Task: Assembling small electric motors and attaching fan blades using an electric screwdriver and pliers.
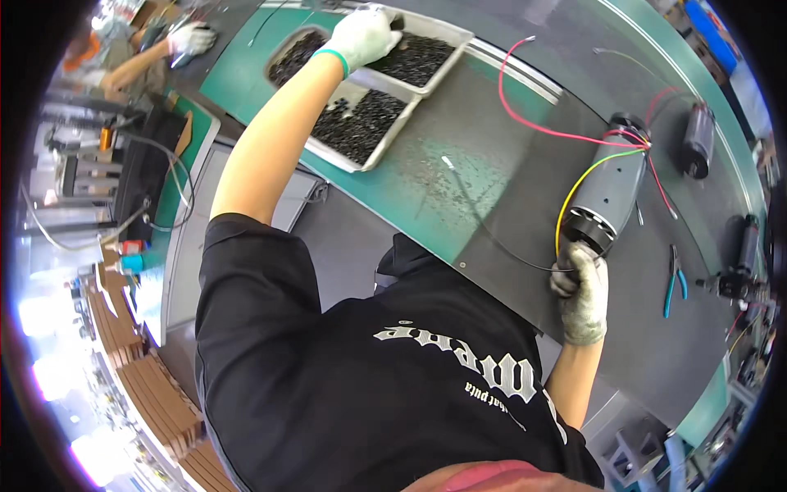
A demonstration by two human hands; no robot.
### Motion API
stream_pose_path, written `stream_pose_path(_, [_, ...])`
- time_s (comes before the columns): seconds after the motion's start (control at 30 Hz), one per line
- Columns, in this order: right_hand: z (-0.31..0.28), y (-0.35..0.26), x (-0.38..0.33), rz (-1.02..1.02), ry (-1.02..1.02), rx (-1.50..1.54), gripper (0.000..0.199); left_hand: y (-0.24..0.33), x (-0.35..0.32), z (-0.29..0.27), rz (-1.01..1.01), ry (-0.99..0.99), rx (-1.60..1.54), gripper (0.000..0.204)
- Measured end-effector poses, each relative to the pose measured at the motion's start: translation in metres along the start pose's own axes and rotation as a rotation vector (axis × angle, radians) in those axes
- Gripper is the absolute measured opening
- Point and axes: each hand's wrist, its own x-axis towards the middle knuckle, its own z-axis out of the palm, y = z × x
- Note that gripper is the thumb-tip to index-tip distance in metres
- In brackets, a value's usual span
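My left hand, in a white glove with a green cuff, reaches over the far tray of small black parts. Its fingers are curled in, and a dark spot shows by the fingertips; whatever they hold is too small to name. At the near end of a grey cylindrical motor, my gloved right hand is closed around a black wire and a yellow wire. The motor lies on the dark mat, its red wire looping out leftward from the far end.
Two more trays of black parts, a near one and a left one, adjoin the far tray. Blue-handled pliers lie right of my right hand. Another motor lies farther right. A co-worker's gloved hand shows at the far left.
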Motion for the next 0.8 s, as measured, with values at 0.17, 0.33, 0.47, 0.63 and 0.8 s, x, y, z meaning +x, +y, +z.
stream_pose_path(0.17, [-0.002,-0.018,-0.037,0.045,-0.066,-0.135,0.033,-0.018,0.029,0.043,0.135,-0.017,0.074,0.038])
stream_pose_path(0.33, [-0.110,-0.043,-0.076,-0.441,0.178,-0.312,0.048,-0.031,0.018,0.045,0.229,0.065,0.203,0.033])
stream_pose_path(0.47, [-0.155,-0.103,-0.069,-1.122,1.295,-0.625,0.050,-0.067,0.029,0.067,0.361,0.200,0.249,0.036])
stream_pose_path(0.63, [-0.285,-0.152,-0.041,-0.804,0.672,-0.695,0.057,-0.058,0.032,0.058,0.207,0.117,0.082,0.047])
stream_pose_path(0.8, [-0.305,-0.170,0.001,-0.685,0.352,-0.620,0.047,-0.051,0.002,0.035,0.125,0.197,-0.229,0.052])
